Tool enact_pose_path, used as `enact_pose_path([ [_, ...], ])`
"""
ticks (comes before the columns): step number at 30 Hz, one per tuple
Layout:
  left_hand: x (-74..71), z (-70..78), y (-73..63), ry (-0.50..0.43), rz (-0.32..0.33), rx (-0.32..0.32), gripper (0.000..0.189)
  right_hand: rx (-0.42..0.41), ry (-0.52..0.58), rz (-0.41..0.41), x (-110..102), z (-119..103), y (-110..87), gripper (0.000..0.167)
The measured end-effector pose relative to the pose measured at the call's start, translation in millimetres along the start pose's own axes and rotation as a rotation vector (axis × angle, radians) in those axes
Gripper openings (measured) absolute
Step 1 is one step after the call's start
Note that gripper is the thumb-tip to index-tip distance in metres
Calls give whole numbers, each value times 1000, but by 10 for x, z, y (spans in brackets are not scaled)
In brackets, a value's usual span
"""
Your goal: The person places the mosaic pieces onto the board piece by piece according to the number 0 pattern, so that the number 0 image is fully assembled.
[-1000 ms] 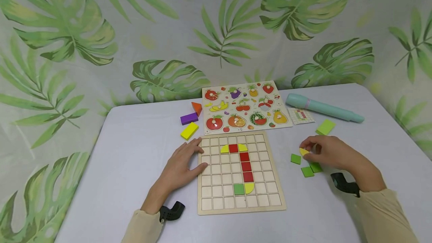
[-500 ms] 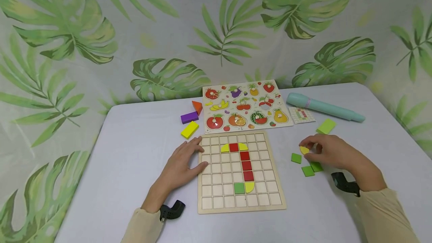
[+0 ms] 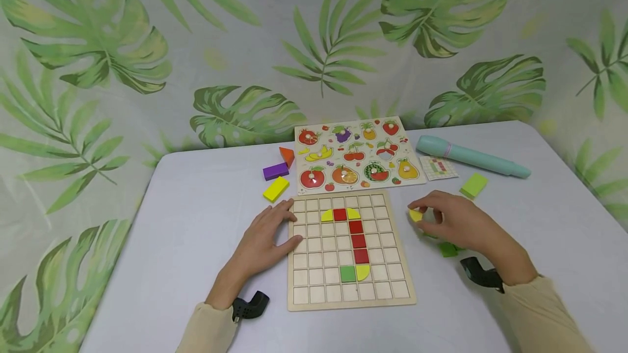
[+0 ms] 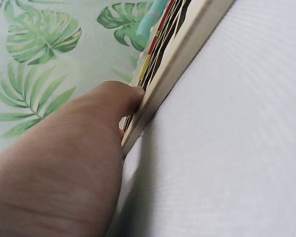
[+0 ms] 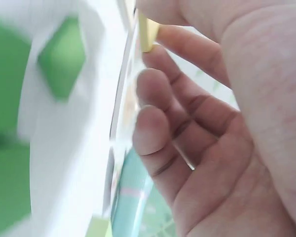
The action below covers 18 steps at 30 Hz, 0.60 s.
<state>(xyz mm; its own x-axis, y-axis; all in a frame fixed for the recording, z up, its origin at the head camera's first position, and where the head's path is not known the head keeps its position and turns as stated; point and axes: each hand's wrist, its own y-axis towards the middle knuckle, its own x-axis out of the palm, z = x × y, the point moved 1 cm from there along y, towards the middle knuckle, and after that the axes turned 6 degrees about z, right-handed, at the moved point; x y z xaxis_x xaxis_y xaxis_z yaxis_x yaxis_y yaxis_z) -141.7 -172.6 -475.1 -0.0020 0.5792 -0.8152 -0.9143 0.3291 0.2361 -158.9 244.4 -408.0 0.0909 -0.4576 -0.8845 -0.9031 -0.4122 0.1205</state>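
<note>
A wooden grid board (image 3: 317, 294) lies on the table, bearing red square tiles (image 3: 359, 241) in a hook shape, a green square tile (image 3: 348, 274) and yellow quarter-round tiles (image 3: 363, 272). My left hand (image 3: 262, 241) rests at the board's left edge, fingers loosely spread; in the left wrist view the thumb (image 4: 130, 96) laps over the rim. Right of the board, my right hand (image 3: 456, 221) pinches a yellow rounded tile (image 3: 415, 215) between thumb and fingertips. The right wrist view shows the same yellow tile (image 5: 148, 32) at the top. Loose green tiles (image 3: 448, 249) lie partly hidden below that hand.
A fruit peg puzzle (image 3: 360, 154) stands behind the board. Yellow (image 3: 276, 189), purple (image 3: 276, 171) and orange blocks (image 3: 287, 156) sit to its left. To the right are a pattern card (image 3: 439, 168), a teal cylindrical object (image 3: 471, 158) and a light green block (image 3: 473, 186).
My right hand has moved left toward the board, carrying the yellow tile away from above the green tiles. The left hand has stayed in place.
</note>
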Motion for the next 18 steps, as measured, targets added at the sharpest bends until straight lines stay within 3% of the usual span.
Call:
enact_pose_path([
  [8,-4,9,3,2,4,5,36,-69,19,21,169,-291,54,31],
  [18,-14,20,-2,4,0,-3,37,-134,80,-39,396,-695,90,32],
])
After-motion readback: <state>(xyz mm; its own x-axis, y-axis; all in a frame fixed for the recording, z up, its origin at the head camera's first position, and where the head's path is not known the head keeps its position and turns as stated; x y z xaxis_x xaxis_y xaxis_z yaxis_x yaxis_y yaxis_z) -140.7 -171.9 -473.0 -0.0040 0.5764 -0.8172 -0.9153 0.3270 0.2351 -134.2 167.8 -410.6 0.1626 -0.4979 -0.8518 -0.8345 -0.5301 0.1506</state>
